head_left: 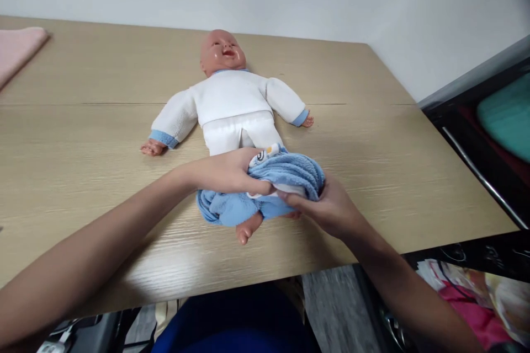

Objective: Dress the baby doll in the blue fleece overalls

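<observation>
A baby doll (234,94) lies on its back on the table, its head away from me. It wears a white long-sleeved top with blue cuffs and white cloth around its hips. Blue baby pants (232,209) with a small print lie around its lower legs, one foot (249,228) poking out toward me. My left hand (227,174) is closed on the bunched part of the pants, thumb on the near side. From the right, my right hand (329,207) grips the same gathered fabric. The doll's other foot is mostly hidden behind the pants and my right hand.
The wooden table (83,149) meets a white wall at the back. A folded pink cloth (19,49) lies at the far left. Beyond the right edge stands a black-framed thing with a teal item (507,116). Below it are pink and white items (472,303).
</observation>
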